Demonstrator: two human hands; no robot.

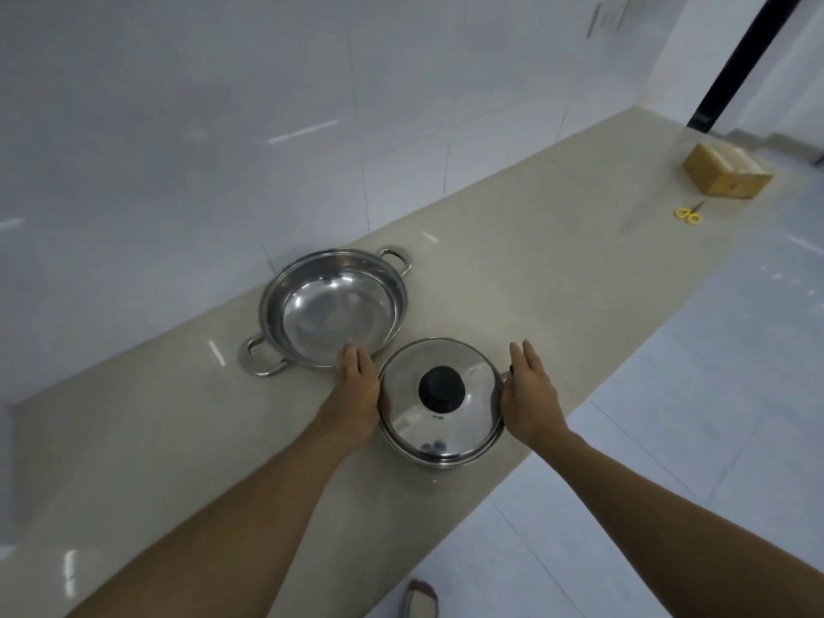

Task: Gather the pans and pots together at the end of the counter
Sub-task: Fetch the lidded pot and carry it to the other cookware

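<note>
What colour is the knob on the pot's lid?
Black. The knob sits at the centre of the shiny steel lid, seen clearly in the head view.

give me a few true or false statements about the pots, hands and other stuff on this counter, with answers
1. The lidded pot has a hand on each side. True: the left hand and right hand flank it.
2. The open pan holds food. False: it is empty.
3. The lid has a black knob. True.
4. The scissors have red handles. False: they are yellow.
5. The cardboard box sits beside the pots. False: it lies far along the counter, near the scissors.
</note>
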